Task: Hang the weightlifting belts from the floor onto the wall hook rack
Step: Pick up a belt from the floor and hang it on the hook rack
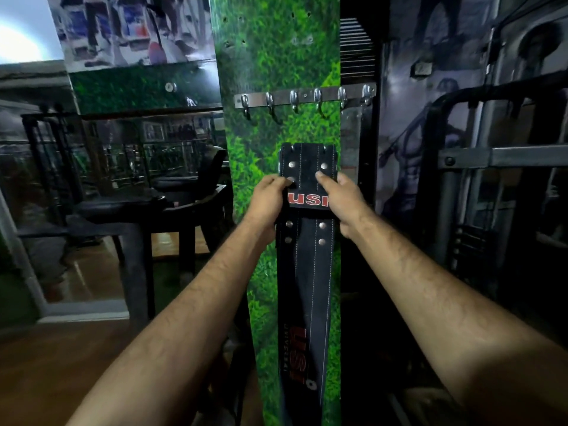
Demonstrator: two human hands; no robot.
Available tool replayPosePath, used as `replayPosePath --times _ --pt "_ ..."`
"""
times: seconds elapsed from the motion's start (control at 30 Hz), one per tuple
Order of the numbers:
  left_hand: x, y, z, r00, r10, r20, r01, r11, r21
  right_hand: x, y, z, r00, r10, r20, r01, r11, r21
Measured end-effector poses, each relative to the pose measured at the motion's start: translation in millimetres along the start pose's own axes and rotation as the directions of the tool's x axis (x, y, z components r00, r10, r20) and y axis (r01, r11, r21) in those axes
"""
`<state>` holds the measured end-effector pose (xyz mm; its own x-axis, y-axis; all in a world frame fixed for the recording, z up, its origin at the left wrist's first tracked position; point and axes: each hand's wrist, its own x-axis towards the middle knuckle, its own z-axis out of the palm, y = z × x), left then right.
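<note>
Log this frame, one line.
belt: held upright, below hook rack | left hand: gripping | right hand: gripping | hung: no

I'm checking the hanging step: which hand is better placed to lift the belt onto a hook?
Probably the right hand: it grips the belt beside its top edge, under the rack. The left hand pinches the other edge, so the difference is slight.

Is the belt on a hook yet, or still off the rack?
Off. The belt's top edge sits below the hook rack, whose hooks are bare; the left hand and right hand grip it.
</note>
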<state>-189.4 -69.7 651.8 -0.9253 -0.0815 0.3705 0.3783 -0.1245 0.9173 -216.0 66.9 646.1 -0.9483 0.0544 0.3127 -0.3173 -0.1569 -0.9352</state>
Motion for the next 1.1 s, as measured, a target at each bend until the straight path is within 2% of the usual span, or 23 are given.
replayPosePath --times 0.1,0.27,0.4,0.57,0.77,0.93,1.1 --pt "15.4 13.3 10.9 0.999 -0.009 0.037 0.009 1.0 0.012 16.9 0.7 -11.4 0.997 -0.073 -0.009 0.072 0.996 -0.06" --pt "35.5 22.0 43.4 0.999 0.031 0.03 -0.033 0.999 0.043 35.3 -16.8 -26.8 0.992 -0.123 -0.024 0.123 0.992 0.006" --pt "54.4 26.5 78.1 0.997 0.074 0.029 -0.076 0.993 0.087 58.7 -30.3 -54.9 0.979 -0.191 -0.073 0.185 0.98 -0.072" --pt "83.9 30.1 113.8 1.0 0.003 -0.024 -0.001 0.994 0.11 96.9 -38.9 -86.9 0.956 -0.288 -0.051 0.283 0.955 -0.089" --pt "117.9 32.0 145.5 0.984 0.147 -0.106 -0.136 0.985 0.102 126.1 -57.9 -111.5 0.901 -0.434 0.008 0.428 0.885 -0.181" --pt "144.4 32.7 175.9 0.954 0.244 -0.176 -0.231 0.969 0.091 155.7 -70.9 -134.2 0.886 -0.462 0.027 0.456 0.861 -0.227" --pt "181.3 33.8 197.4 0.967 0.153 -0.202 -0.137 0.986 0.092 194.8 -76.4 -150.5 0.919 -0.391 0.045 0.391 0.894 -0.216"
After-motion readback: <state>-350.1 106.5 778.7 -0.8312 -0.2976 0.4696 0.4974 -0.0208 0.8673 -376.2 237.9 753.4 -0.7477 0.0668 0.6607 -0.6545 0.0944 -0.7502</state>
